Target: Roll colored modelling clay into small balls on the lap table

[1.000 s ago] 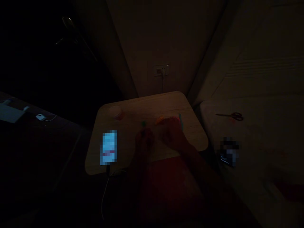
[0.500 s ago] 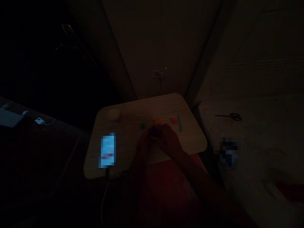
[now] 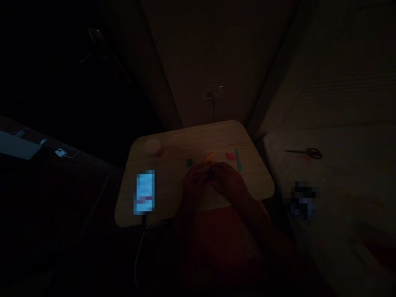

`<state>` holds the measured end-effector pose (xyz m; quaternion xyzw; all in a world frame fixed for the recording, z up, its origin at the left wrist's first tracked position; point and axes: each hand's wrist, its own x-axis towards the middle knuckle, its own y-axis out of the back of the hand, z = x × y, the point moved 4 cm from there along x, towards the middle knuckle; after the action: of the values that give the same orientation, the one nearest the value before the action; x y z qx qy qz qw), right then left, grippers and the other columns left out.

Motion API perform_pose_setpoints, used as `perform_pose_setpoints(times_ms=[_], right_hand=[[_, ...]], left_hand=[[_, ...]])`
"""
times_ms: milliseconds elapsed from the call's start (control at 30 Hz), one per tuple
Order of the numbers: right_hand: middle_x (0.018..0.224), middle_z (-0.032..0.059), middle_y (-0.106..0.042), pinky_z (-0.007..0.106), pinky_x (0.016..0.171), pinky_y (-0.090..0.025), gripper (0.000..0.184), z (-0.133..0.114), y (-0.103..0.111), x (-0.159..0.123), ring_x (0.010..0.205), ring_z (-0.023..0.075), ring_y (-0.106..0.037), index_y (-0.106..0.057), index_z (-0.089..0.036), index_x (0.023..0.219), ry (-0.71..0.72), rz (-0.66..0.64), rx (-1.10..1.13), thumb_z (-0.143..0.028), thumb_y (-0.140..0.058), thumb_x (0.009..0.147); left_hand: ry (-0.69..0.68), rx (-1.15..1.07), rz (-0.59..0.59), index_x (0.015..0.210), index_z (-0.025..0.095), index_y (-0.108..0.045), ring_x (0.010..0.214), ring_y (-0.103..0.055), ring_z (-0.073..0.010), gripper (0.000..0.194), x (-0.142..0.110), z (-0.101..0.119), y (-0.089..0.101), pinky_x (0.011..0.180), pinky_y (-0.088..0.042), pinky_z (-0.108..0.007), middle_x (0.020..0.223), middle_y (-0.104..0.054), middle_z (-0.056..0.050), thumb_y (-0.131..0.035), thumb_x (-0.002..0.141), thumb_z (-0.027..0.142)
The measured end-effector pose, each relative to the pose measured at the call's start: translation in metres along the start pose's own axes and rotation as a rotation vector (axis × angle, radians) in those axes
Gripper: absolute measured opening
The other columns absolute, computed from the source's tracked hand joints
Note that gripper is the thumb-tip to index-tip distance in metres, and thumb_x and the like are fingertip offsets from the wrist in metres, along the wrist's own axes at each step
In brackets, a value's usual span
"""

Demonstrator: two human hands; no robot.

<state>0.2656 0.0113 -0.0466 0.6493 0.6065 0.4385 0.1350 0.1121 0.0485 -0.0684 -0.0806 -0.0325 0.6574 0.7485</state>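
Over a small wooden table point(image 3: 173, 194), my left hand point(image 3: 194, 179) and my right hand point(image 3: 228, 178) are close together, fingers curled inward. Between their fingertips is a small dark lump point(image 3: 210, 173) that looks like modelling clay; the dimness hides its exact shape. Just beyond the fingers lies an orange clay-like piece point(image 3: 209, 157). A green lump point(image 3: 189, 162) sits to its left. On the right, a pink piece point(image 3: 231, 156) lies against a flat teal stick point(image 3: 238, 160).
A pale round tub point(image 3: 153, 147) stands at the table's back left. In front of it lies a lit phone point(image 3: 144, 192) with a cable point(image 3: 138, 247). Scissors point(image 3: 309, 152) rest on the pale surface at right. A wall socket point(image 3: 213, 93) is behind the table.
My hands have drawn slightly apart and the dark lump now shows between them. The whole view has shifted a little, so the table appears farther right.
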Motion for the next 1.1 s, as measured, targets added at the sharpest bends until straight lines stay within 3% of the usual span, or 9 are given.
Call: perform_pose_setpoints(times_ms=[200, 500, 800, 967, 1100], right_hand=[[0.121, 0.0183, -0.072, 0.046, 0.097, -0.058, 0.038, -0.006, -0.009, -0.002, 0.11, 0.0303, -0.069, -0.067, -0.015, 0.131, -0.059, -0.084, -0.105, -0.017, -0.062, 0.094], [0.131, 0.021, -0.069, 0.045, 0.091, -0.06, 0.046, -0.013, -0.016, -0.001, 0.113, 0.0331, -0.067, -0.057, -0.014, 0.143, 0.017, -0.07, -0.223, -0.026, -0.059, 0.098], [0.129, 0.0208, -0.069, 0.048, 0.096, -0.056, 0.044, -0.016, -0.02, 0.001, 0.114, 0.0337, -0.065, -0.055, -0.014, 0.143, 0.032, -0.015, -0.214, -0.028, -0.052, 0.102], [0.124, 0.0212, -0.071, 0.043, 0.089, -0.057, 0.041, -0.015, -0.018, 0.009, 0.107, 0.0327, -0.066, -0.058, -0.012, 0.14, 0.014, -0.047, -0.261, -0.028, -0.051, 0.102], [0.12, 0.0203, -0.072, 0.039, 0.084, -0.056, 0.037, -0.015, -0.018, 0.014, 0.103, 0.0309, -0.066, -0.062, -0.012, 0.134, 0.002, -0.078, -0.306, -0.019, -0.053, 0.099]], left_hand=[[-0.012, 0.053, -0.069, 0.114, 0.02, -0.073, 0.087, -0.077, -0.0206, 0.035, -0.006, -0.008, -0.007, 0.079, -0.06, -0.029, 0.095, -0.08, -0.007, -0.079, 0.08, 0.021], [0.002, -0.052, 0.022, 0.1, 0.019, -0.072, 0.096, -0.075, -0.0203, 0.026, -0.002, -0.011, -0.001, 0.088, -0.059, -0.031, 0.101, -0.078, -0.008, -0.08, 0.075, 0.02], [0.026, -0.171, -0.003, 0.109, 0.019, -0.071, 0.107, -0.073, -0.023, 0.037, -0.004, -0.022, 0.005, 0.097, -0.056, -0.035, 0.116, -0.077, -0.011, -0.084, 0.077, 0.034], [0.042, -0.248, -0.057, 0.122, 0.02, -0.068, 0.117, -0.07, -0.0267, 0.056, -0.003, -0.028, 0.003, 0.101, -0.055, -0.036, 0.127, -0.074, -0.014, -0.087, 0.074, 0.042], [0.037, -0.232, -0.078, 0.126, 0.022, -0.066, 0.12, -0.07, -0.0283, 0.059, -0.004, -0.026, 0.0, 0.102, -0.055, -0.038, 0.13, -0.073, -0.015, -0.087, 0.076, 0.044]])
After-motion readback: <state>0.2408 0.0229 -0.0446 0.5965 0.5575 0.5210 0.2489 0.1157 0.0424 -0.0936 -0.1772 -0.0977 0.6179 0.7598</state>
